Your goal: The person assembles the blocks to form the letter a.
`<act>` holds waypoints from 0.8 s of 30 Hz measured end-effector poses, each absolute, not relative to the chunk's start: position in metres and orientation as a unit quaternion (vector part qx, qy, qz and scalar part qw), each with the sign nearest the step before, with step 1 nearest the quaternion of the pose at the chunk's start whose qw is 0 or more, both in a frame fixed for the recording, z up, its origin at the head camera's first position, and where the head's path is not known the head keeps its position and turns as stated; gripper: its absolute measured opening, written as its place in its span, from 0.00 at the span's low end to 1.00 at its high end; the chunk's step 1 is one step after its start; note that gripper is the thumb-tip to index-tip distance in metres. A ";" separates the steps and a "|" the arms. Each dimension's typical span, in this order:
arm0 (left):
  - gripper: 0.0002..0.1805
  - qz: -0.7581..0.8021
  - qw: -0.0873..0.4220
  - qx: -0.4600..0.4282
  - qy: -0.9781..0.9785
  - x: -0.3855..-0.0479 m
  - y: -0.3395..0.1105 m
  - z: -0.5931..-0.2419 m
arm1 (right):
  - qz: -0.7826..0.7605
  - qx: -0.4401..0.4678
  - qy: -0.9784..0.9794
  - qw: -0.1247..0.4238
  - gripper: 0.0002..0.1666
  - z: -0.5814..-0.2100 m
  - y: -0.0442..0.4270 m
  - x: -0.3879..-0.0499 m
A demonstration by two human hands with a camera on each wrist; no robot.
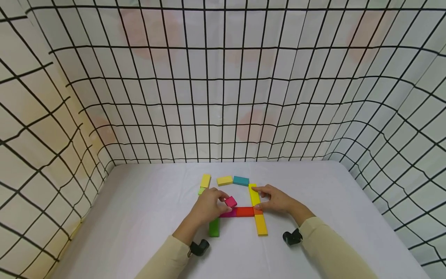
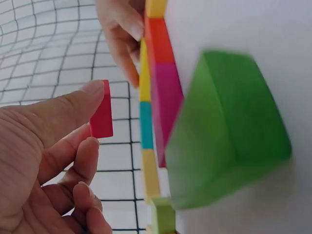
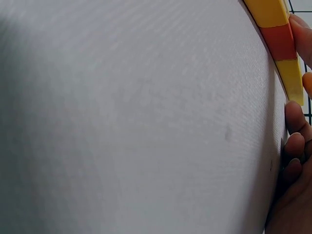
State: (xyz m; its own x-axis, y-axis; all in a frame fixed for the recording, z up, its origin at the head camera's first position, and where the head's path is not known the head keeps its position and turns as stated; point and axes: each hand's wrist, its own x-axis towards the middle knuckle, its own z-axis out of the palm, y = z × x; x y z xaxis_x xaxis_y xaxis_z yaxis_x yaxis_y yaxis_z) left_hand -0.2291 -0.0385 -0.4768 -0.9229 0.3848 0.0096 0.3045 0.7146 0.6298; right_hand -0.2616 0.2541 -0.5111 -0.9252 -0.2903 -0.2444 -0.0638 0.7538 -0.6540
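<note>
In the head view my left hand [image 1: 204,206] pinches a small pink block [image 1: 231,201] between thumb and fingers, held up off the table. Below it lies a purple block [image 1: 227,214], partly hidden by that hand, joined end to end with a red block [image 1: 245,211]. My right hand [image 1: 278,200] has its index fingertip at the far end of a yellow block [image 1: 254,196] and its thumb at an orange block [image 1: 258,212]. A deeper yellow block [image 1: 261,225] continues that line toward me. Close to the left wrist camera looms a green block [image 2: 239,112].
Beyond the hands lie a pale yellow block [image 1: 224,180] and a teal block [image 1: 241,181]. At far left, another yellow block [image 1: 206,180] meets a light green block [image 1: 201,190]. Black-lined grid walls [image 1: 223,93] enclose the white table [image 1: 146,201] at back and sides.
</note>
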 end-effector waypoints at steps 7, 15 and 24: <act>0.21 0.366 0.076 0.199 0.906 -0.210 -0.033 -0.472 | -0.330 -0.104 0.924 0.163 0.45 -0.512 0.254 -0.262; 0.18 0.345 0.088 0.246 0.901 -0.190 -0.016 -0.476 | -0.333 -0.105 0.924 0.158 0.44 -0.514 0.255 -0.262; 0.17 0.301 0.123 0.265 0.908 -0.162 0.010 -0.480 | -0.333 -0.099 0.925 0.155 0.45 -0.518 0.256 -0.263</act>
State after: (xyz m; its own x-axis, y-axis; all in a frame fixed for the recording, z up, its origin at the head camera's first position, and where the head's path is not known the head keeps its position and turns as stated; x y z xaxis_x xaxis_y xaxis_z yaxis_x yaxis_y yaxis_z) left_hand -0.1624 0.0103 -0.4796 -0.8295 0.5549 -0.0635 0.4067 0.6781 0.6122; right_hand -0.2631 0.2558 -0.5182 -0.9324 -0.2865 -0.2202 -0.0804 0.7585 -0.6467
